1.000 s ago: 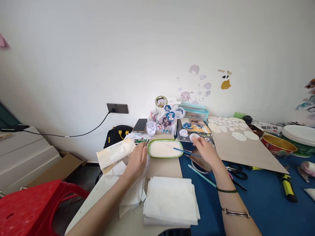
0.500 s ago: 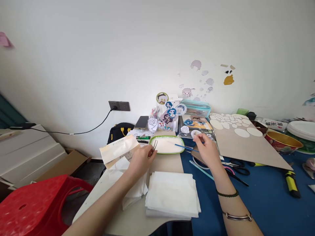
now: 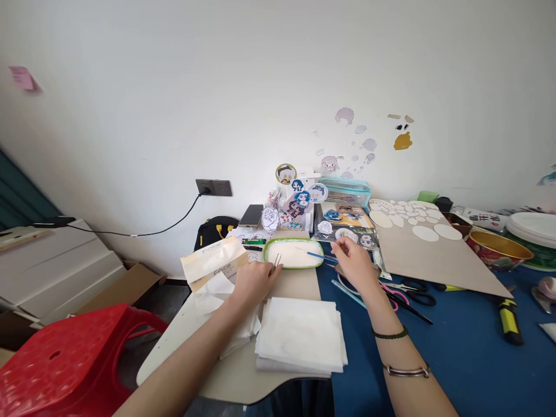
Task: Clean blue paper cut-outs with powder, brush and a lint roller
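My left hand is closed on metal tweezers, whose tips point up at the left end of a green-rimmed white dish. A thin blue brush lies across the right edge of the dish. Just right of it, my right hand has its fingertips pinched together; whatever they hold is too small to make out. Below the dish sits a stack of white tissue sheets. A crumpled tissue and a tissue pack lie beside my left forearm.
Scissors, teal and pink-handled tools and a yellow cutter lie on the blue mat. Behind them is a large board with white ovals. Stickers, a phone and a pouch stand near the wall. A red stool is at lower left.
My right hand has moved slightly left, closer to the dish and brush. My left hand still holds the tweezers near the dish's left end. The view has shifted a little.
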`<state>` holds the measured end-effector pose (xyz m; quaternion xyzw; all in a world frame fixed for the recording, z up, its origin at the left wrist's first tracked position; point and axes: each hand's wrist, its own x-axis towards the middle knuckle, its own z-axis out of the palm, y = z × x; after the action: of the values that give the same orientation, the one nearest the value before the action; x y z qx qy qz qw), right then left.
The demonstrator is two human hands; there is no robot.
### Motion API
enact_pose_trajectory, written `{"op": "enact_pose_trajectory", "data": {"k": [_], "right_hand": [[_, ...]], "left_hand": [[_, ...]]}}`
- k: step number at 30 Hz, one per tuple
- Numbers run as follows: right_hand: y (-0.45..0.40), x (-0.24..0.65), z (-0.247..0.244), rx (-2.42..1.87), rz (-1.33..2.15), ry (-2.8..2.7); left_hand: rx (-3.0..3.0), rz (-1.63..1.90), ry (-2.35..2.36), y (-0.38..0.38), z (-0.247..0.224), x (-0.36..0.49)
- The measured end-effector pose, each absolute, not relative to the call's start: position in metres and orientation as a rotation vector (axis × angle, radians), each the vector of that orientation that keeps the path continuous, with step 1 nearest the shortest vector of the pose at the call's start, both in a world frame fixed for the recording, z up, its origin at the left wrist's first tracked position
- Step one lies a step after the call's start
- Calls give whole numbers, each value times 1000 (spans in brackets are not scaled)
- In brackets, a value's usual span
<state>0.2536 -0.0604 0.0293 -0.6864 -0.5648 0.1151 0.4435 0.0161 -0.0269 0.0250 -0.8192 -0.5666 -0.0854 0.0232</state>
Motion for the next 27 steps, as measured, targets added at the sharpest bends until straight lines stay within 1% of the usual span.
{"op": "enact_pose_trajectory", "data": {"k": [13,27], "right_hand": [[-64,250,33,-1715,305,-1413],[-67,248,35,-1634,224,-1397]], "left_hand": [[-2383,-178,-1858,-27,24,24],[-2400,-360,-1877,-28,29,11]]}}
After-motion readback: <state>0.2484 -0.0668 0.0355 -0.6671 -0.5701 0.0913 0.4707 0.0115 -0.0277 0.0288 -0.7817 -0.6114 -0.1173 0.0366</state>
